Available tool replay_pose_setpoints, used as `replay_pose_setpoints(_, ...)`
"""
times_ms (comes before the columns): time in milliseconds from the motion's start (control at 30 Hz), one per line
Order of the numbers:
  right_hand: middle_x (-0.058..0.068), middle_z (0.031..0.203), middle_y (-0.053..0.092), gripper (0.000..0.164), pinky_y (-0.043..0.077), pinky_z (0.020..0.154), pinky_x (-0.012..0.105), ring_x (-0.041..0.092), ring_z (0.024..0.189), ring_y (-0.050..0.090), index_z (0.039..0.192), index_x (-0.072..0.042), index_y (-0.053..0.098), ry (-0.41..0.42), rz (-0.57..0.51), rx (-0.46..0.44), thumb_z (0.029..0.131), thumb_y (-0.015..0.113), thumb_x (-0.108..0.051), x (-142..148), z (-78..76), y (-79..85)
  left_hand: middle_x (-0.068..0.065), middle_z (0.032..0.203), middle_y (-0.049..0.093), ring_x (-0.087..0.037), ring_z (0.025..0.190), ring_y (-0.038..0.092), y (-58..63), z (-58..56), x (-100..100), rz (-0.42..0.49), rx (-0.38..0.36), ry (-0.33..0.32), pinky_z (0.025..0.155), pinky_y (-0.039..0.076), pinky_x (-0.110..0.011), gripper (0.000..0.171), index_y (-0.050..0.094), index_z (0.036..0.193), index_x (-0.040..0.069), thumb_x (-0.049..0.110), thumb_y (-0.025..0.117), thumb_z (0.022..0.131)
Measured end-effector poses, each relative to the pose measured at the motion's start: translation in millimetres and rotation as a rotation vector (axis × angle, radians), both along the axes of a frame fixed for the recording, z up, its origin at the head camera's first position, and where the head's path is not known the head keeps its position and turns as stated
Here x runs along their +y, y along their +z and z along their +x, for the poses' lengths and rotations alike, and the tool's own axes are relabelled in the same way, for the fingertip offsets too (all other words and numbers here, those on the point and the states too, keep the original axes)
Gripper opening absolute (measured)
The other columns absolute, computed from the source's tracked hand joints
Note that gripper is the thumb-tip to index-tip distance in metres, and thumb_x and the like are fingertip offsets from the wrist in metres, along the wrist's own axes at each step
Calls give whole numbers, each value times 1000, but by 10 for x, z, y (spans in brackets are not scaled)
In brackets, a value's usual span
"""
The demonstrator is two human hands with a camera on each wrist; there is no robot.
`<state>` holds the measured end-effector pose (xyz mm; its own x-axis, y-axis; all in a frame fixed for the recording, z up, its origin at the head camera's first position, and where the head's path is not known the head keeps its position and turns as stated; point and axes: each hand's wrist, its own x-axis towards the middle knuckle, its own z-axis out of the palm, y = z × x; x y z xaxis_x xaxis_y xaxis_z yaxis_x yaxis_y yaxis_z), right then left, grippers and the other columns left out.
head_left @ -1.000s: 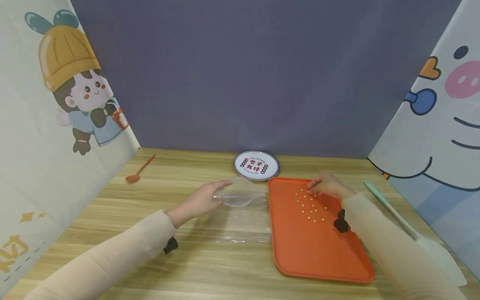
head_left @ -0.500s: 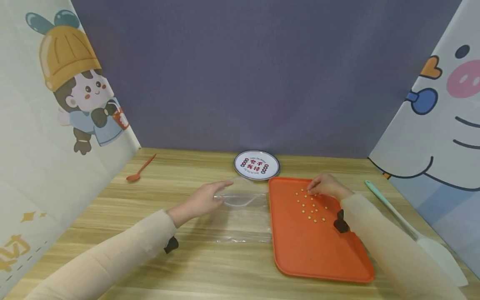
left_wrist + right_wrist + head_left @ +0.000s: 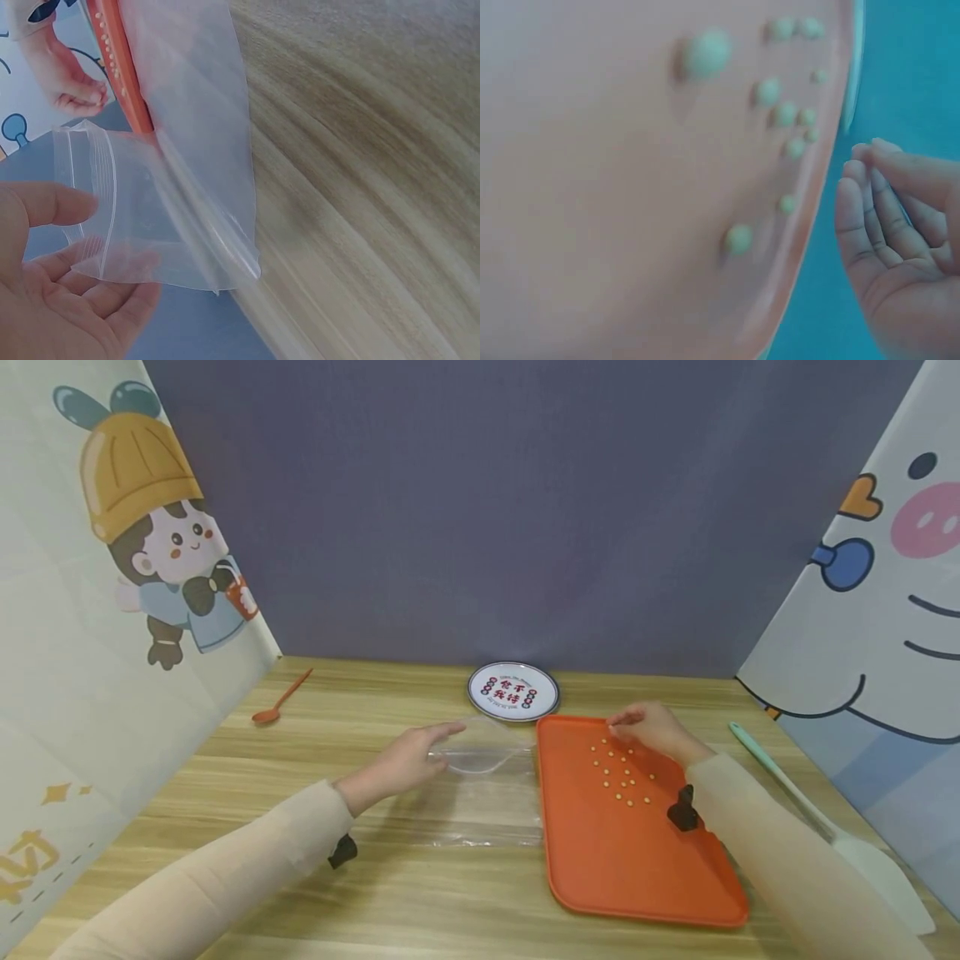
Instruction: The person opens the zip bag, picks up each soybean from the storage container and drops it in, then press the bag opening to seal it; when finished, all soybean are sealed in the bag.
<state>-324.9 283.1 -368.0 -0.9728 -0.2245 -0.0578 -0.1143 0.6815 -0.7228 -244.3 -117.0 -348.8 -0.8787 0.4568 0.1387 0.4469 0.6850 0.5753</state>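
My left hand (image 3: pixel 405 758) grips the mouth of a clear zip-lock bag (image 3: pixel 480 806) lying on the table. In the left wrist view, the thumb is at the zip strip of the bag (image 3: pixel 202 82) and the other fingers are at the opposite side, so the mouth gapes. Just above the far part of an orange tray (image 3: pixel 637 860), my right hand (image 3: pixel 652 729) has thumb and fingertips pinched together on a soybean, which the fingertips almost fully hide. Several soybeans (image 3: pixel 627 782) lie scattered on the tray, below the right hand (image 3: pixel 900 247) and apart from it.
A white plate (image 3: pixel 513 691) with printed characters sits at the back middle. An orange spoon (image 3: pixel 281 697) lies at the back left. A spatula (image 3: pixel 825 822) with a green handle lies right of the tray. Printed panels and a grey backdrop (image 3: pixel 480 510) enclose the table.
My right hand has lifted slightly from the soybeans and shifted a little toward the tray's far edge, fingertips still pinched. The left hand and the bag have stayed in place.
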Motion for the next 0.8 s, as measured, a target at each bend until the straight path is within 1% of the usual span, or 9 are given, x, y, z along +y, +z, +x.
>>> replay_pose_setpoints(133,16,116,69,35,58,87,42,29,105,65,121,0,65,3,-18,18,93,65,-21,-103,38,83,-14,147,48,-35,129,51,-2,-3,4,-1,5,0,107,45,-48,61,45,144,7,1,62,85)
replay_pose_setpoints(300,10,111,71,40,56,89,45,25,104,65,119,-4,67,16,-48,46,90,69,-31,-294,115,211,-14,147,47,-35,130,50,0,-2,6,0,-1,11,110,42,-48,61,46,144,7,1,63,85)
replay_pose_setpoints(400,9,110,71,40,54,92,49,26,105,65,118,-5,67,32,-102,53,88,71,-32,-442,168,279,-13,148,47,-33,128,52,5,-1,16,-2,-13,20,108,45,-46,62,45,144,8,0,63,85)
replay_pose_setpoints(467,8,106,72,38,54,92,49,24,102,65,116,-4,68,40,-141,64,88,71,-29,-548,190,308,-13,148,46,-32,122,56,6,-3,26,-7,-23,25,103,48,-44,63,45,144,9,0,63,85)
replay_pose_setpoints(567,5,100,73,34,56,90,42,16,94,66,114,0,68,45,-200,71,88,72,-22,-722,225,343,-12,149,45,-27,109,60,11,-3,43,-14,-40,32,96,50,-38,64,44,145,11,1,64,85)
replay_pose_setpoints(633,4,96,73,32,56,86,34,9,89,65,112,2,68,59,-223,85,88,71,-18,-842,241,362,-11,149,46,-23,96,62,12,-4,54,-17,-46,39,92,51,-36,64,45,145,12,1,64,85)
replay_pose_setpoints(700,3,94,73,30,55,83,26,5,86,64,110,3,68,78,-238,97,87,72,-15,-968,268,388,-11,148,46,-21,86,61,18,0,64,-18,-53,46,90,52,-35,64,45,145,13,2,64,85)
replay_pose_setpoints(800,5,91,73,26,52,76,18,4,81,63,105,4,70,129,-247,129,85,73,-12,-1147,304,425,-12,148,47,-24,94,63,17,1,74,-10,-47,47,91,52,-38,62,46,144,12,2,63,86)
